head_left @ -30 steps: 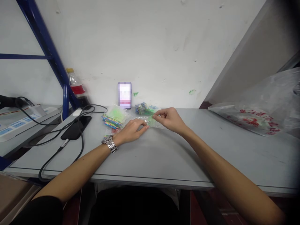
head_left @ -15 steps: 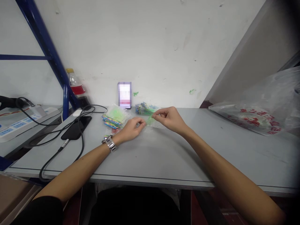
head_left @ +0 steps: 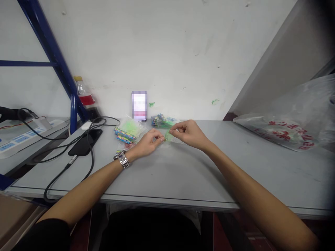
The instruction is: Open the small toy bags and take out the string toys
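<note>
Between my hands is a clear plastic bag point(head_left: 176, 140) with a light green piece point(head_left: 167, 135) at its near left part. My left hand point(head_left: 148, 142), with a metal watch on the wrist, pinches the bag's left edge between thumb and fingers. My right hand point(head_left: 190, 134) is closed in a pinch at the green piece, its fingertips hiding part of it. Left of my left hand lies a pile of clear packets point(head_left: 128, 129) with colourful dotted headers and green contents. Behind my hands sits another stack of packets point(head_left: 161, 120).
A lit phone point(head_left: 139, 106) leans on the wall. To the left are a dark phone point(head_left: 85, 143) on a cable, a bottle point(head_left: 86, 94), a power strip point(head_left: 19, 141) and a blue frame point(head_left: 52, 45). A white plastic bag point(head_left: 288, 122) lies at right on the grey table point(head_left: 167, 177).
My left hand has shifted slightly right, its fingertips closer to the green piece. My right hand has barely moved.
</note>
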{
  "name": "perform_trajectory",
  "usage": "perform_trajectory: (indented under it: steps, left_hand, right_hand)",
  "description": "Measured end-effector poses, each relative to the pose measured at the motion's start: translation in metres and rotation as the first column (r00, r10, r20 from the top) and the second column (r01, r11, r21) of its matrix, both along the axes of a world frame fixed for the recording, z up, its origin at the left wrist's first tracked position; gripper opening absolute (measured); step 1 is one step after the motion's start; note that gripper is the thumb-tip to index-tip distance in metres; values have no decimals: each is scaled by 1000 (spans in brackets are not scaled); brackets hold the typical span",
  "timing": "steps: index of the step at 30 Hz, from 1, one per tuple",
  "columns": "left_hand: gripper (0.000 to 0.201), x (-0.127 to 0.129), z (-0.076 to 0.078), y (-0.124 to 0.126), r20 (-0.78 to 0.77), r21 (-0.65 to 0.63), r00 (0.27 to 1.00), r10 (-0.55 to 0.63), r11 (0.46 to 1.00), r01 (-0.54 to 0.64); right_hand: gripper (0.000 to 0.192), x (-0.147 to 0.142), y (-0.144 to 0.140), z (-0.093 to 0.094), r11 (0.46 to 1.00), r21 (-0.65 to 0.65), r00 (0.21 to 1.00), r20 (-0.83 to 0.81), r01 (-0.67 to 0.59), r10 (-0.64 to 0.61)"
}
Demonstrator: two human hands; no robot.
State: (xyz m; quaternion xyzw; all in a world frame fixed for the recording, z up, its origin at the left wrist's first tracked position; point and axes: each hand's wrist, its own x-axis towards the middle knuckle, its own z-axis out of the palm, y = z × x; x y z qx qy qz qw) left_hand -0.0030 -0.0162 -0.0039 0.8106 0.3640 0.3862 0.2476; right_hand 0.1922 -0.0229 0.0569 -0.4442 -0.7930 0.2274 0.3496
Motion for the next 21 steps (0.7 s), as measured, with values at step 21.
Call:
perform_trajectory:
  steps: [21]
  left_hand:
    - [29, -21, 0, 10, -539, 237, 838, 87, 970, 52]
  right_hand:
    - [21, 7, 8, -2, 994, 55, 976, 196, 91, -100]
